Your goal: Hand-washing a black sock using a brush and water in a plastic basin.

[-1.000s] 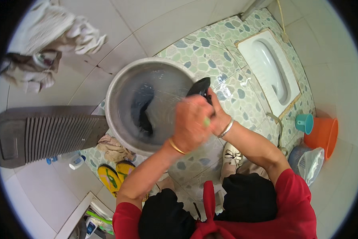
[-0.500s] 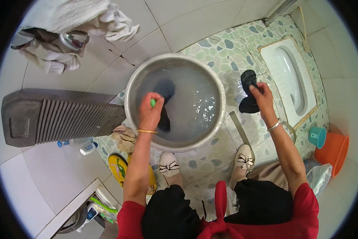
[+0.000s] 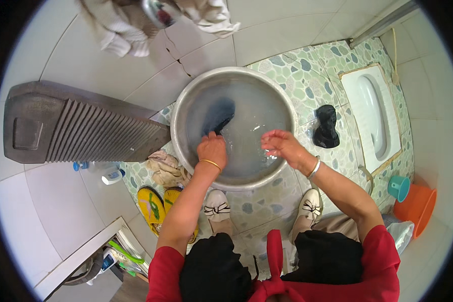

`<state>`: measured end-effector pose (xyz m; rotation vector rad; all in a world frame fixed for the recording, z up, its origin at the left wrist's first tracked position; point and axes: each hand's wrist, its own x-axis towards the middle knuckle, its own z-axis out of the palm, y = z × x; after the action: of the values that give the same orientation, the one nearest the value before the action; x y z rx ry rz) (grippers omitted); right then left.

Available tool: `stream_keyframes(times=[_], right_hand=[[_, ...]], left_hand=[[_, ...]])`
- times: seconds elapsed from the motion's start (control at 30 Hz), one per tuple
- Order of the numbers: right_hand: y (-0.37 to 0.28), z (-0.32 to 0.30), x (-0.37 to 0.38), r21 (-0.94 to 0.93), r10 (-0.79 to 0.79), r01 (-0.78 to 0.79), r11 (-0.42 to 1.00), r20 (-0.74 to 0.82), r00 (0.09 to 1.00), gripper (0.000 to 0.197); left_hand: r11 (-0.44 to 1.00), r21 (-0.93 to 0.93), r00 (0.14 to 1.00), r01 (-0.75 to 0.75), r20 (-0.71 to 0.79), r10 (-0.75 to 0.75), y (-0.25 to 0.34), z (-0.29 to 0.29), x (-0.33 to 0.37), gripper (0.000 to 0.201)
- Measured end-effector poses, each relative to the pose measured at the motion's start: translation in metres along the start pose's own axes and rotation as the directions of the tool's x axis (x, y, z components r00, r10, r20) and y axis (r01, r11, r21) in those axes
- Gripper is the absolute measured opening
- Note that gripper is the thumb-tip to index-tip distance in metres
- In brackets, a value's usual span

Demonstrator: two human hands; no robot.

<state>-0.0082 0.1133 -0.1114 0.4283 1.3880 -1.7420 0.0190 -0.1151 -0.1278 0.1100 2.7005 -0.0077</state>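
Note:
A wide metal basin (image 3: 293, 126) of cloudy grey water stands on the floor before me. In it lies a dark, wet, shoe-shaped item (image 3: 219, 113), its far part under the water. My left hand (image 3: 212, 151) is closed at the item's near end, over the left of the basin; its fingertips are partly hidden. Over the basin's right side, my right hand (image 3: 284, 146) has its fingers apart and holds nothing. Right of the basin, a similar black item (image 3: 326, 127), narrow in the middle, lies wet on the tiles.
A dark ribbed washboard (image 3: 105, 131) leans toward the basin's left rim. Yellow slippers (image 3: 151, 205) and a beige cloth (image 3: 167, 168) lie at the near left. A squat toilet (image 3: 371, 116), teal cup (image 3: 398, 187) and orange bucket (image 3: 416, 210) are at right. Whitish cloths (image 3: 208, 15) hang above.
My right hand has let go of the black item on the floor and moved left over the basin. The green thing in my left hand no longer shows; that hand has moved lower in view.

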Motion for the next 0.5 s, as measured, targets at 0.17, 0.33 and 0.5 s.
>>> stream_keyframes(times=[0.17, 0.33, 0.5], right_hand=[[0.012, 0.013, 0.01, 0.07, 0.116, -0.118, 0.991, 0.039, 0.993, 0.026], [0.018, 0.019, 0.026, 0.125, 0.198, -0.209, 0.97, 0.097, 0.975, 0.032], [0.014, 0.028, 0.041, 0.426, 0.231, -0.238, 0.873, 0.069, 0.971, 0.038]], left_hand=[[0.971, -0.234, 0.978, 0.041, -0.189, -0.087, 0.011, -0.022, 0.001, 0.027], [0.966, -0.259, 0.983, 0.02, -0.169, -0.065, 0.0, -0.013, 0.01, 0.022], [0.871, -0.452, 0.96, -0.195, -0.269, 0.075, 0.023, -0.032, -0.011, 0.018]])
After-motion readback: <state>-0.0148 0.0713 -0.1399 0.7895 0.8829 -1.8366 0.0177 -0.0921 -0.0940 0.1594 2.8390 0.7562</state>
